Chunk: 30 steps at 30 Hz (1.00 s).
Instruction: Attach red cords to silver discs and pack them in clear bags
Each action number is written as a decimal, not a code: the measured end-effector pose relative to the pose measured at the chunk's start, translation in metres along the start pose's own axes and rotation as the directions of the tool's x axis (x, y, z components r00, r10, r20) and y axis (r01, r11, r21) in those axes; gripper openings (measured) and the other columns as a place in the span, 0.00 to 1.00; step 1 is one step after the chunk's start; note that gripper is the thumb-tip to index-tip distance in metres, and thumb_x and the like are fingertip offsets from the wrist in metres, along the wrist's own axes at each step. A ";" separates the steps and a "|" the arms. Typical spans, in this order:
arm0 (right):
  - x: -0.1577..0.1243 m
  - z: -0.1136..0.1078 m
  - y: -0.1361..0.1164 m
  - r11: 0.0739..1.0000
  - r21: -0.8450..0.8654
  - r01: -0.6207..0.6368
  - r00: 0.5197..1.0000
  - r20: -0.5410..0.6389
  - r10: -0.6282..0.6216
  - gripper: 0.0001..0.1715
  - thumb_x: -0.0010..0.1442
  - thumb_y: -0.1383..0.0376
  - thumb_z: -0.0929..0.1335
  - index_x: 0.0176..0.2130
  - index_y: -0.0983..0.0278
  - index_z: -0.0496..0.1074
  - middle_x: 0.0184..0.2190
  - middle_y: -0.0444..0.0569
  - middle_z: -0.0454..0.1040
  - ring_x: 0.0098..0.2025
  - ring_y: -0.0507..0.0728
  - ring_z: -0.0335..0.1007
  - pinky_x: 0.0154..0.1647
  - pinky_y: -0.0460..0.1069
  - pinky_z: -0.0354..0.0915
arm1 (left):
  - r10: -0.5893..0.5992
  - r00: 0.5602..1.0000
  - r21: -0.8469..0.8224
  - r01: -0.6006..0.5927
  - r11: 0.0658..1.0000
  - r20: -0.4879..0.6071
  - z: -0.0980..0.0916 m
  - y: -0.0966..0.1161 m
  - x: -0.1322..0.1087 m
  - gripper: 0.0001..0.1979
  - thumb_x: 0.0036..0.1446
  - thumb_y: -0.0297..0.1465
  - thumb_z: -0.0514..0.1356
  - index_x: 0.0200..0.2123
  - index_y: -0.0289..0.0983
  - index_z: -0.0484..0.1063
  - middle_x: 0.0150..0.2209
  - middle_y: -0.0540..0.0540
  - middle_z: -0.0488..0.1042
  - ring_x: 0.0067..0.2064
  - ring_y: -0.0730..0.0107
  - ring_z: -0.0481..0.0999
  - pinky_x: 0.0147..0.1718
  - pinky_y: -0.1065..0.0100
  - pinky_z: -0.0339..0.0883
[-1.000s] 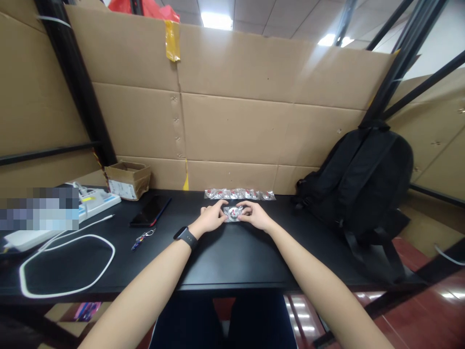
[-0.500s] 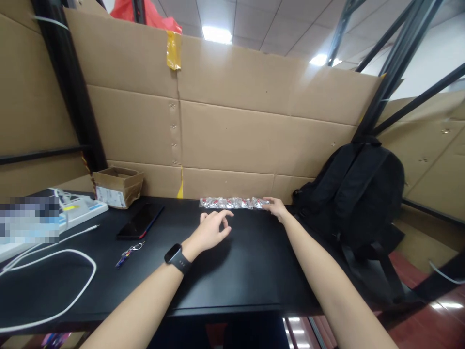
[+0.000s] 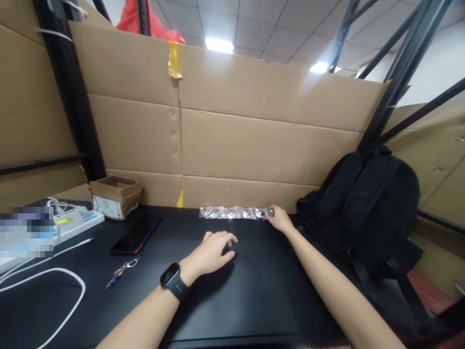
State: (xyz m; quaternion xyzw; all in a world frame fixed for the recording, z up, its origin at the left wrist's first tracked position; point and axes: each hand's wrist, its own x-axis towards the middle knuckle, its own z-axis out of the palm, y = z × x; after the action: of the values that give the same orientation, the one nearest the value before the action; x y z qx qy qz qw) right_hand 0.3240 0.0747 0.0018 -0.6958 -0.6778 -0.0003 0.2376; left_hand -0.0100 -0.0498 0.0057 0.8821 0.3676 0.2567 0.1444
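Observation:
A row of small clear plastic packets (image 3: 232,213) with silver and red round pieces inside lies along the back of the black tabletop (image 3: 261,286), against the cardboard wall. At the row's right end, my right hand (image 3: 280,219) has its fingers closed on the last packet, which they partly cover. My left hand (image 3: 212,252), with a dark watch (image 3: 174,280) on its wrist, hangs over the tabletop in front of the row. Its fingers are apart and loosely bent, with nothing in them.
On the right slumps a black backpack (image 3: 381,208). Leftward are a small open cardboard box (image 3: 118,196), a dark phone (image 3: 136,236), a keychain (image 3: 121,273), a white cable (image 3: 82,286) and a white power strip (image 3: 78,228). A cardboard wall (image 3: 232,135) closes the back.
My left hand has drawn back a little from the row, and its fingers have loosened. My right hand stays at the row's right end. The view has tilted slightly upward.

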 end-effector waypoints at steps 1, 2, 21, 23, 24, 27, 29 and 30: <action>-0.012 -0.001 -0.001 0.999 -0.011 0.035 0.999 0.021 -0.035 0.18 0.60 0.60 0.68 0.49 0.65 0.73 0.46 0.57 0.75 0.48 0.61 0.72 0.50 0.52 0.64 | 0.011 1.000 -0.014 -0.011 1.000 0.018 0.001 0.000 0.000 0.15 0.62 0.36 0.58 0.52 0.44 0.70 0.47 0.47 0.74 0.49 0.62 0.73 0.52 0.60 0.60; -0.026 -0.002 -0.002 0.996 -0.004 0.085 0.995 0.060 -0.084 0.19 0.62 0.59 0.67 0.50 0.64 0.72 0.48 0.57 0.75 0.50 0.61 0.72 0.51 0.52 0.64 | 0.018 0.999 -0.024 -0.017 1.000 0.031 0.002 -0.001 0.000 0.16 0.62 0.36 0.58 0.52 0.44 0.70 0.50 0.46 0.73 0.50 0.62 0.73 0.53 0.60 0.61; -0.107 -0.004 -0.006 0.964 0.004 0.267 0.892 0.377 -0.249 0.34 0.69 0.44 0.54 0.70 0.46 0.49 0.73 0.41 0.43 0.75 0.64 0.35 0.71 0.65 0.42 | -0.319 0.926 0.153 0.291 0.944 0.204 0.004 -0.068 0.003 0.28 0.67 0.50 0.46 0.69 0.57 0.52 0.73 0.49 0.45 0.73 0.45 0.40 0.65 0.36 0.44; -0.108 -0.003 -0.004 0.962 0.000 0.272 0.891 0.379 -0.252 0.34 0.70 0.44 0.55 0.70 0.45 0.48 0.73 0.40 0.43 0.74 0.64 0.35 0.72 0.66 0.42 | -0.325 0.920 0.144 0.299 0.943 0.219 0.002 -0.067 0.002 0.28 0.67 0.51 0.47 0.69 0.58 0.51 0.73 0.50 0.44 0.73 0.45 0.40 0.65 0.36 0.45; -0.108 -0.002 -0.002 0.962 0.000 0.274 0.891 0.378 -0.253 0.34 0.70 0.45 0.55 0.70 0.45 0.47 0.73 0.40 0.42 0.74 0.64 0.36 0.72 0.66 0.43 | -0.328 0.919 0.141 0.303 0.943 0.220 0.001 -0.067 0.002 0.28 0.67 0.51 0.47 0.69 0.59 0.51 0.73 0.51 0.44 0.73 0.45 0.40 0.65 0.36 0.45; -0.106 0.000 0.000 0.962 -0.004 0.274 0.891 0.377 -0.252 0.34 0.69 0.45 0.57 0.70 0.44 0.48 0.73 0.39 0.44 0.74 0.66 0.38 0.71 0.68 0.45 | -0.330 0.924 0.132 0.308 0.942 0.196 -0.001 -0.066 0.002 0.28 0.67 0.50 0.48 0.69 0.60 0.51 0.73 0.52 0.45 0.73 0.46 0.42 0.65 0.37 0.47; -0.101 0.002 0.002 0.968 -0.012 0.249 0.891 0.396 -0.225 0.35 0.67 0.43 0.58 0.69 0.44 0.52 0.72 0.40 0.46 0.73 0.68 0.40 0.70 0.68 0.49 | -0.326 0.925 0.129 0.305 0.943 0.193 -0.001 -0.069 0.003 0.28 0.66 0.49 0.50 0.68 0.60 0.52 0.73 0.51 0.47 0.73 0.46 0.44 0.65 0.38 0.49; -0.098 0.004 0.003 0.973 -0.012 0.231 0.887 0.415 -0.205 0.35 0.66 0.42 0.59 0.68 0.44 0.54 0.71 0.40 0.48 0.73 0.69 0.41 0.69 0.68 0.50 | -0.326 0.922 0.132 0.303 0.944 0.211 0.000 -0.071 0.005 0.29 0.66 0.49 0.51 0.68 0.60 0.53 0.73 0.50 0.47 0.72 0.45 0.45 0.64 0.38 0.50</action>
State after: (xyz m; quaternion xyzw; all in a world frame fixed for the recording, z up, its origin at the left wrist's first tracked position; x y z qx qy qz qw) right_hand 0.3180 -0.0169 -0.0343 -0.6066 -0.7860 0.0986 0.0671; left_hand -0.0481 0.0024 -0.0240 0.8413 0.4972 0.1083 0.1824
